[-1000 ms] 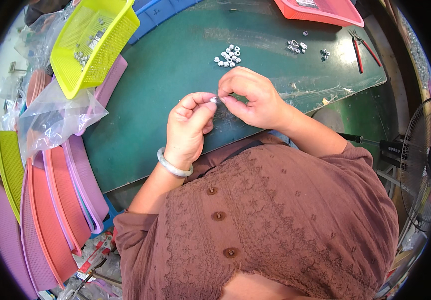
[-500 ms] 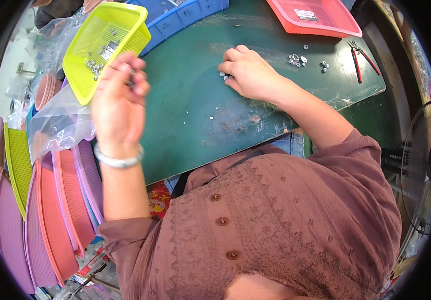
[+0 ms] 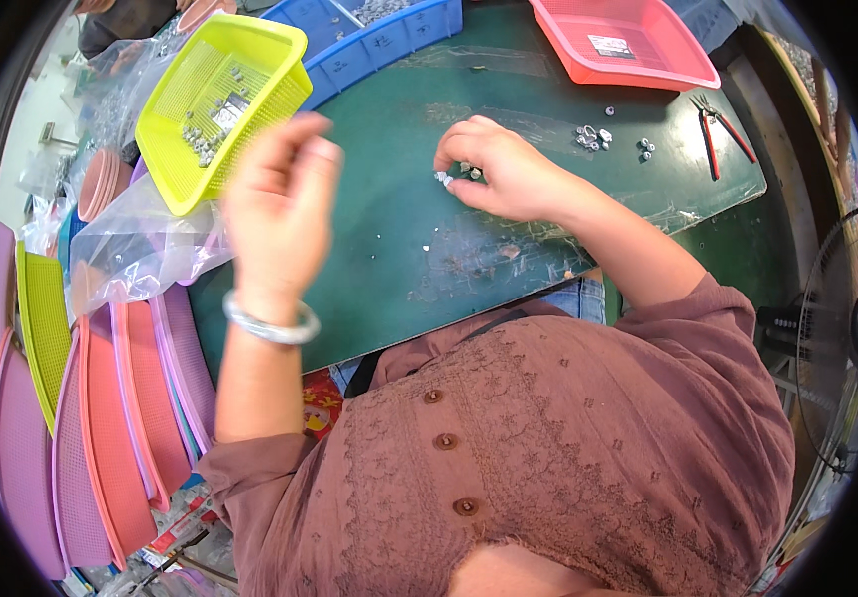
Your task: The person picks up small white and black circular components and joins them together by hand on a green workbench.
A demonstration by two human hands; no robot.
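My left hand [image 3: 280, 214] is raised over the table beside the lime-green basket [image 3: 160, 164], blurred by motion. Its fingers are bent, but the smear hides whether anything is in them. Inside the basket lie small grey parts [image 3: 202, 151] and a pale label. My right hand [image 3: 509, 177] rests at the middle of the green table [image 3: 369, 308]. Its thumb and fingers close on a small silvery-grey part [image 3: 443, 177]. Other small parts [image 3: 471, 172] show in the hollow under its curled fingers.
Small silvery parts lie in a cluster [image 3: 593, 137] and a smaller group [image 3: 647, 149] right of my hand. Red-handled pliers [image 3: 713, 136] lie near the table's right end. A pink basket [image 3: 628, 75] and a blue bin [image 3: 379, 50] stand behind; stacked coloured baskets [image 3: 101, 428] fill the left.
My left hand has swung right, away from the lime-green basket. My right hand's grip has shifted, and a silvery part now shows at its fingertips. The whole view has moved slightly.
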